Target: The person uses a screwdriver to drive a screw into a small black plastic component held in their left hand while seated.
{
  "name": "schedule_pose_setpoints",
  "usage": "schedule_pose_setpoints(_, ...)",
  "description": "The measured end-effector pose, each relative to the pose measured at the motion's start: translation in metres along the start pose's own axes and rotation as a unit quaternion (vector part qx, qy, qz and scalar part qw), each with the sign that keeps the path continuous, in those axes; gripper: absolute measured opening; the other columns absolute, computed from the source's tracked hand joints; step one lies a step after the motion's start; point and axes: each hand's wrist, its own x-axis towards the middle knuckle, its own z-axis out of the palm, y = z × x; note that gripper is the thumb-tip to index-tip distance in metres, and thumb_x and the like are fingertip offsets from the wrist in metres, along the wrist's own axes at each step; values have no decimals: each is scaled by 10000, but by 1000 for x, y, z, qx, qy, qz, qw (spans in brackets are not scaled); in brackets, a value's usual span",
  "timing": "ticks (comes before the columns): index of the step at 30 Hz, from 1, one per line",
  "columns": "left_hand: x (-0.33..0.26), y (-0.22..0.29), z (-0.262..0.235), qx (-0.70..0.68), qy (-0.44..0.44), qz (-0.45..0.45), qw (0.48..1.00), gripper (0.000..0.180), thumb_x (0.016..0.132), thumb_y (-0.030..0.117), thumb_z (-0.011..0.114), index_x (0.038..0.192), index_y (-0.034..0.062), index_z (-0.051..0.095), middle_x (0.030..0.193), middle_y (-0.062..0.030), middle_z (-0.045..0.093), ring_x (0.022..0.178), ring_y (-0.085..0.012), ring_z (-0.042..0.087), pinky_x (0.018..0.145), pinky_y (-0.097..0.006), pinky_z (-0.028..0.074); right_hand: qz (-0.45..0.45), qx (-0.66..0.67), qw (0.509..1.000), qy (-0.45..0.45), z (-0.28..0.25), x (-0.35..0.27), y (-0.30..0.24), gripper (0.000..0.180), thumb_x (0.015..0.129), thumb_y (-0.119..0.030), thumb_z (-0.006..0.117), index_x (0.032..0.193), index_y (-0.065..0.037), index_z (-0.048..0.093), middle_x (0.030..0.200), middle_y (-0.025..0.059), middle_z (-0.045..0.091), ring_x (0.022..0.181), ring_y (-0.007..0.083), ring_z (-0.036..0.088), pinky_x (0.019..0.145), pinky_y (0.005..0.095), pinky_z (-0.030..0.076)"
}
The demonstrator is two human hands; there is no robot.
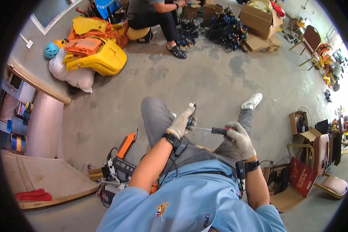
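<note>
My gloved left hand [180, 123] is closed around a small dark part [190, 116] with a pale tip, held above my lap. The part's exact kind cannot be made out. In my gloved right hand [240, 142] is a screwdriver [219, 131] with a black and red handle. Its metal shaft points left and reaches the dark part at my left hand's fingers; whether the tip sits in a screw is hidden. Both hands are in front of my bent, grey-trousered legs.
Orange and yellow plastic shells [104, 58] lie on a white sack at far left. A seated person [154, 15] works beside piled black cables [229, 31] and cardboard boxes [259, 21]. Left of me are an orange tool [126, 145] and a wooden table [46, 174]; chairs [321, 154] stand right.
</note>
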Motion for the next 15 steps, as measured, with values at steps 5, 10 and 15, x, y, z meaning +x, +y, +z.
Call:
schedule_pose_setpoints(5,1,3,-1,-5,-1,-3,1000,414,1067,487,583,1054,74,612,835,-52,669,623,-114,639,544,-289,512,33,-18,999,10,13,-3,-14,345,1084,-247,590,1303,19,612,1089,82,654,881,137,638,812,305,577)
schedule_pose_setpoints(10,6,-6,-7,20,11,13,1000,437,1042,533,609,1070,99,656,871,-49,715,647,-111,688,509,-266,503,82,-169,982,-33,6,-8,-24,415,1102,-361,530,1282,-4,641,1054,59,661,807,117,640,715,266,538)
schedule_pose_setpoints(15,4,-5,-2,5,13,4,1000,422,1036,513,639,1072,92,626,850,-58,685,620,-127,654,537,-294,510,-1,-40,999,-5,-4,1,6,345,1075,-246,610,1316,1,616,1115,73,654,879,144,632,803,298,550)
